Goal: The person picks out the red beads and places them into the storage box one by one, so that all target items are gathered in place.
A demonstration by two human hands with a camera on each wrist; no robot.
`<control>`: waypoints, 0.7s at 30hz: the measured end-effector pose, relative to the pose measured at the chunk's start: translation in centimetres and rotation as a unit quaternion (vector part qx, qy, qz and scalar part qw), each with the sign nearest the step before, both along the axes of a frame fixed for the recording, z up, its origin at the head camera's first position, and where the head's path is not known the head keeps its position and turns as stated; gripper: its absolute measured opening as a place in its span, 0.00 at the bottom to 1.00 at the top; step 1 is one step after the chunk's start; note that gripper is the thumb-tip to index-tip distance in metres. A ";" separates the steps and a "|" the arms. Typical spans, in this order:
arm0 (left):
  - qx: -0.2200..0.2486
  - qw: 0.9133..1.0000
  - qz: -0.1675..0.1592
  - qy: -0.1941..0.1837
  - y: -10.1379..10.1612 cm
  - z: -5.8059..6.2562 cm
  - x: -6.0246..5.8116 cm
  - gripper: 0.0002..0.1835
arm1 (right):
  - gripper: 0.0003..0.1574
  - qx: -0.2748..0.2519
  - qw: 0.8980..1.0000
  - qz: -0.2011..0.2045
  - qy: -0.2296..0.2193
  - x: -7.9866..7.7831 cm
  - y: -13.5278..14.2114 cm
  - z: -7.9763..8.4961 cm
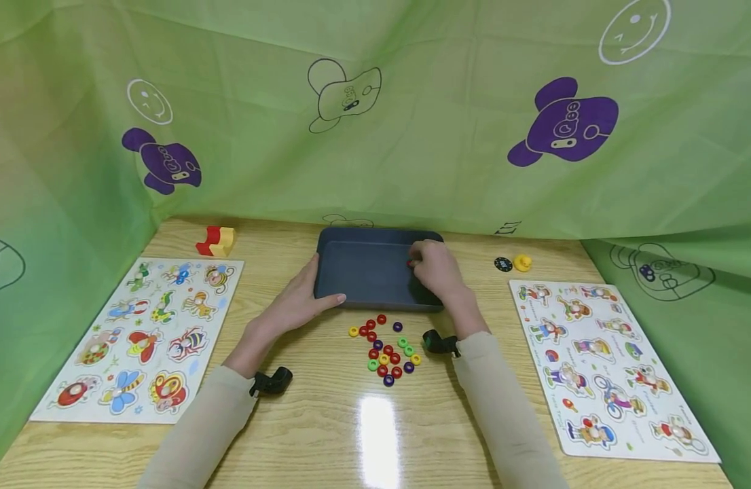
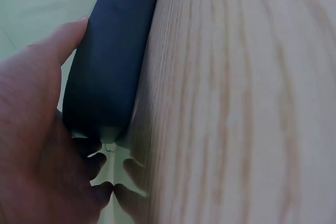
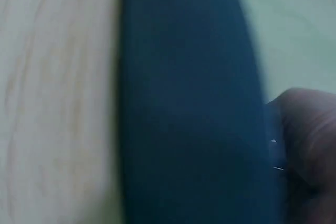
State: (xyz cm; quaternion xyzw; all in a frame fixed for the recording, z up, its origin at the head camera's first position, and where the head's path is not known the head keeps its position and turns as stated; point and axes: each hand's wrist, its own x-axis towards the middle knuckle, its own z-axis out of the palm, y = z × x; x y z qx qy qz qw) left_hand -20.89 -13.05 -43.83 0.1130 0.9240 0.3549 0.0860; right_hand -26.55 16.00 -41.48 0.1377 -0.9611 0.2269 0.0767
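Note:
A dark blue-grey rectangular tray [image 1: 369,272] lies on the wooden table in the head view. My left hand [image 1: 292,302] grips its near left corner, thumb on the front rim and the other fingers along the left side. In the left wrist view the thumb rests on the rim of the tray [image 2: 107,51]. Inside the tray's right part, my right hand [image 1: 436,268] pinches a small red ring [image 1: 411,263], mostly hidden by the fingers. The right wrist view is blurred, with the tray wall [image 3: 194,103] filling its middle. Several small red, yellow, green and purple rings [image 1: 388,350] lie loose in front of the tray.
An insect puzzle board [image 1: 155,276] lies at left, and a board with figures of people [image 1: 586,435] at right. Red and yellow blocks [image 1: 225,240] stand at back left. Right of the tray are a black round chip [image 1: 503,264] and a yellow duck [image 1: 523,263]. Green cloth [image 1: 412,163] hangs behind.

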 end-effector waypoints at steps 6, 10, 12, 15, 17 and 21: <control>0.002 1.000 -0.001 0.005 0.1 -0.1 0.0 0.61 | 0.13 -0.032 0.997 0.064 -0.019 2.4 -0.4 2.4; -0.003 1.000 0.002 0.004 0.1 -0.1 0.0 0.61 | 0.12 -0.047 0.991 0.114 -0.050 4.6 -1.1 3.6; -0.006 1.000 0.002 0.004 0.1 -0.1 0.1 0.60 | 0.11 -0.040 0.988 0.132 -0.064 5.8 -1.6 4.0; -0.009 1.000 0.004 0.008 0.1 -0.1 0.1 0.59 | 0.08 -0.013 0.986 0.153 -0.071 7.4 -2.3 4.2; -0.011 1.000 0.007 0.011 0.1 -0.2 0.1 0.59 | 0.07 0.010 0.983 0.168 -0.070 8.4 -2.9 4.1; -0.017 1.000 0.011 0.014 0.1 -0.3 0.1 0.60 | 0.08 0.064 0.977 0.193 -0.057 10.1 -3.9 3.1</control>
